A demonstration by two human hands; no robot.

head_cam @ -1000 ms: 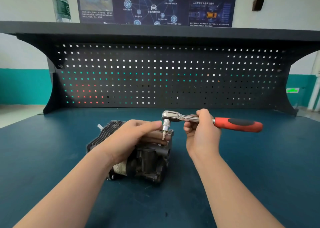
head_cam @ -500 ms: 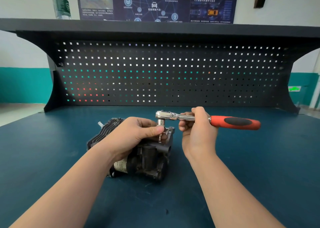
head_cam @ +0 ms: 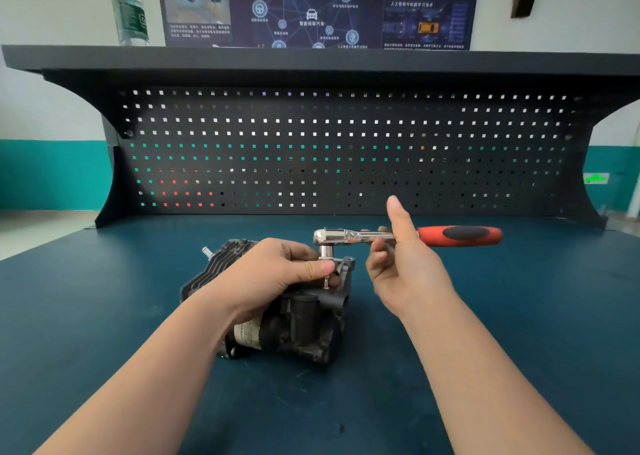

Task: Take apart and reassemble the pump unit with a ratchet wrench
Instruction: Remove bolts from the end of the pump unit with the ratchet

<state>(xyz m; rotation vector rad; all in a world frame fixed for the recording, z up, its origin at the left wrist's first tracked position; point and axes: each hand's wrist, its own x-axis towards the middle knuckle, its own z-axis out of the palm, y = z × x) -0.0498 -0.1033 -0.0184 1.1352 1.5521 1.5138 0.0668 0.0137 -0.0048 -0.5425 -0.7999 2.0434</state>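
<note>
The pump unit (head_cam: 277, 316) sits on the blue counter (head_cam: 519, 333); the left hand (head_cam: 273, 274) pinches the socket under the ratchet wrench (head_cam: 398, 236); the right hand (head_cam: 405, 267) loosely cradles its shaft, thumb raised.

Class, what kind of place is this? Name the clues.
Probably a training workshop: a workbench backed by a pegboard, a car-technology poster on the wall, and a pump unit being worked on.
</note>
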